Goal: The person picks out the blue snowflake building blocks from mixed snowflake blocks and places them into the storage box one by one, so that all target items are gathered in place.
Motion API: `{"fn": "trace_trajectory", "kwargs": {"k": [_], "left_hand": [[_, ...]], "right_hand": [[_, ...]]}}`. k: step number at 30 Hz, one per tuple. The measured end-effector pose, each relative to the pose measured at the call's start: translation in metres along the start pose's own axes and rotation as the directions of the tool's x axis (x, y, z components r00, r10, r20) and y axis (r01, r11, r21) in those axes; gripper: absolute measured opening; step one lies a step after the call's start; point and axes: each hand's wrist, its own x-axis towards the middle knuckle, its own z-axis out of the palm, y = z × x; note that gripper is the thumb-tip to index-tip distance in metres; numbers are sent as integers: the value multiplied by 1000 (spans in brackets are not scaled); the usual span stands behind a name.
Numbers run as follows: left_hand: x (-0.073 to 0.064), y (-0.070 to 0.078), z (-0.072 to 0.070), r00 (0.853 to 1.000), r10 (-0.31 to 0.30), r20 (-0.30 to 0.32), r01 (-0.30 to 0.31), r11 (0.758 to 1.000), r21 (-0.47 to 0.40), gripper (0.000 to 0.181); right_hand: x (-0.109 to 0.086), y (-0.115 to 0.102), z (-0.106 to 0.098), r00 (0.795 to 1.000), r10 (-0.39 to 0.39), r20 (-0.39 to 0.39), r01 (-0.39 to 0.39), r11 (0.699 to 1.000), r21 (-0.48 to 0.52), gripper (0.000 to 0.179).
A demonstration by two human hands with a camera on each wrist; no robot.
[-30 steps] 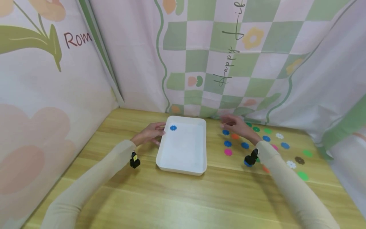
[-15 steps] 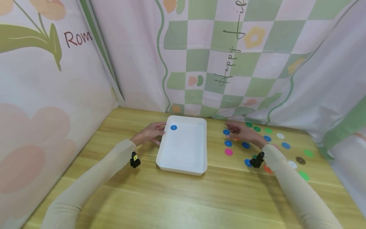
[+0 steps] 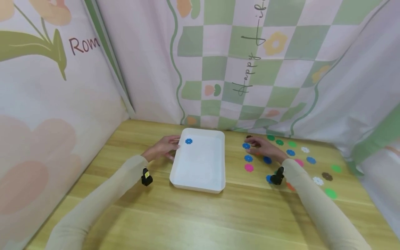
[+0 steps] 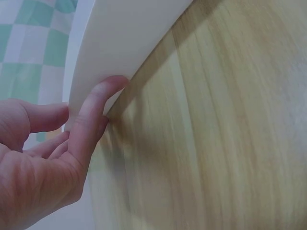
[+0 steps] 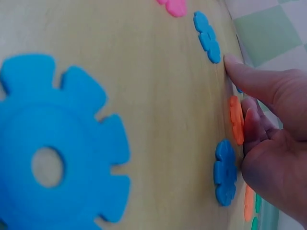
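My left hand [image 3: 160,147] rests at the left side of a white tray [image 3: 197,187]. In the left wrist view, its fingertips touch the outside of the tray wall [image 4: 139,33] and the thumb tip meets the rim. Inside the tray lies one blue flower-shaped disc [image 3: 189,141]. My right hand [image 3: 265,148] is low over the right of the table, thumb and index finger spread apart. Beside its fingertips lie another blue disc [image 3: 246,146] and a dark brown disc [image 3: 249,137]. An orange disc [image 5: 236,120] shows close under its curled fingers in the right wrist view.
Several more flower discs spread across the table's right side, including a pink one [image 3: 249,167], a brown one [image 3: 327,176] and a light green one [image 3: 331,193]. A patterned curtain [image 3: 215,69] hangs along the back edge of the wooden table [image 3: 200,222].
My right hand has come down and toward the discs, and the brown disc now shows at its fingertips. The left hand and tray have stayed in place.
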Motion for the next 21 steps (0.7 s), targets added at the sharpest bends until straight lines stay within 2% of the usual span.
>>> {"fn": "trace_trajectory", "kwargs": {"k": [12,21], "left_hand": [[0,6,4,1000,-5,-12,6,999,38,61],[-2,3,6,1000,10,-11,-10,998,54,61]], "right_hand": [[0,-2,-3,1000,0,-2,0,998,69,52],[-3,-6,-4,1000,15,3,-16,998,55,48]]}}
